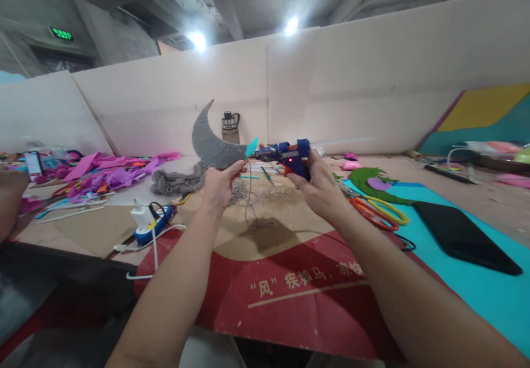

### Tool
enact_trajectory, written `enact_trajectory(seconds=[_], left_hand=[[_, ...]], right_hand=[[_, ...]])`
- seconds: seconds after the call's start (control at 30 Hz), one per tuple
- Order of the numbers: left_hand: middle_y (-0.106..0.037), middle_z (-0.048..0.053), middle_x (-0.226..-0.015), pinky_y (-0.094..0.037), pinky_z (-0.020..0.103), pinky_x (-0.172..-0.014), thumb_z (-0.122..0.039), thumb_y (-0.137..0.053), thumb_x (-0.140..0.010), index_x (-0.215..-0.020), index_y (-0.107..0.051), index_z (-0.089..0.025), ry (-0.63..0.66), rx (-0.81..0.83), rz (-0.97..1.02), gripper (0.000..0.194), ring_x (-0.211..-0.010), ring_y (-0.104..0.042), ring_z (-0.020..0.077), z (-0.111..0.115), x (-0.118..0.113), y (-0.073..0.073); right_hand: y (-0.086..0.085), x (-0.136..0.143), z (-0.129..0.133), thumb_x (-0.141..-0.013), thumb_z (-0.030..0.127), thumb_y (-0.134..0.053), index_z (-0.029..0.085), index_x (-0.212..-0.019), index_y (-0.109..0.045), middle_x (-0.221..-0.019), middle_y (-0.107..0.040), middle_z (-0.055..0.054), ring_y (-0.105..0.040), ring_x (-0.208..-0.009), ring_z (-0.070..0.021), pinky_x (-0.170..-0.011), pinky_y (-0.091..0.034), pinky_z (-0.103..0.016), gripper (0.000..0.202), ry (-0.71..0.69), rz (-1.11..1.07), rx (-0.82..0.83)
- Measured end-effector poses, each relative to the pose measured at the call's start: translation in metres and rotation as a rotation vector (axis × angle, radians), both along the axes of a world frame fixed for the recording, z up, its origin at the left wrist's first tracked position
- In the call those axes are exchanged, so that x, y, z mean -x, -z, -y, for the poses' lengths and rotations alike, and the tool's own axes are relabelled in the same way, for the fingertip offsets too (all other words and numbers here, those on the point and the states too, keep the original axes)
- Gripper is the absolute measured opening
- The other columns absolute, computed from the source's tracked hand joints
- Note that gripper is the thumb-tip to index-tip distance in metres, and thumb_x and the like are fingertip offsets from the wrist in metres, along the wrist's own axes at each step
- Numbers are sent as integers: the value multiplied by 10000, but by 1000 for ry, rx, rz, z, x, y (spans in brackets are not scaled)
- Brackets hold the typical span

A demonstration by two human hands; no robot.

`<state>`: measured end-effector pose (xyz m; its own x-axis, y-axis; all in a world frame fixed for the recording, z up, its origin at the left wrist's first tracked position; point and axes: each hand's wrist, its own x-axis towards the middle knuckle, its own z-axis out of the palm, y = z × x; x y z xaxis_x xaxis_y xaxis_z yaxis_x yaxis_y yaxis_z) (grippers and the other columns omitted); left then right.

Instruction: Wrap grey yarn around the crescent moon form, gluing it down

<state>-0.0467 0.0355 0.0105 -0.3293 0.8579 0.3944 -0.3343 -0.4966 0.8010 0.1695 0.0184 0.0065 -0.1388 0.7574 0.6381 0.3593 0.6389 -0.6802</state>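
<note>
My left hand (221, 184) is closed on the lower end of a grey crescent shape (213, 142) that looks wrapped in yarn. A loose grey strand (249, 202) hangs down from it. My right hand (318, 185) grips a blue hot glue gun (296, 157) by its handle, with a small red light lit on its side. The gun's nozzle points left and meets, or nearly meets, a small teal piece (252, 146) at the crescent's end; whether they touch I cannot tell. Below lies a heap of grey yarn (179, 181).
Red-handled scissors (375, 214), a green cut-out (372, 185) and a black tablet-like slab (466, 235) lie at right. Purple and pink scraps (120, 174) and a blue power strip (152, 226) are left. A bottle (230, 127) stands behind. Another person's arm (10, 202) shows at far left.
</note>
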Motion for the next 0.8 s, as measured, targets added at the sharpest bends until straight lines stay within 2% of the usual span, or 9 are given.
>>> enact_trajectory(seconds=[0.3,0.67,0.8], left_hand=[[-689,20,-621,-496,226,-568,-218,-908,-472,-671,-709,-132,3,16,4,293,-547,-640,118,0,0,0],[-696,9,-640,-500,221,-556,-222,-906,-471,-696,-711,-142,10,-1,-1,309,-543,-635,115,2,-1,-1],[-700,14,-648,-510,233,-576,-223,-909,-470,-708,-718,-140,10,3,-10,316,-547,-639,117,2,0,0]], right_hand=[[-1,1,-2,-849,285,-575,246,-1163,-505,-1149,-629,-106,-584,-1109,-293,-1012,-426,-535,325,-42,-37,-26],[4,-1,-4,-847,305,-597,260,-1273,-495,-1217,-619,-120,-562,-1157,-317,-1035,-408,-587,440,6,-46,-31],[2,0,-3,-857,312,-589,260,-1263,-506,-1214,-619,-119,-559,-1170,-316,-1044,-405,-583,418,8,-44,-25]])
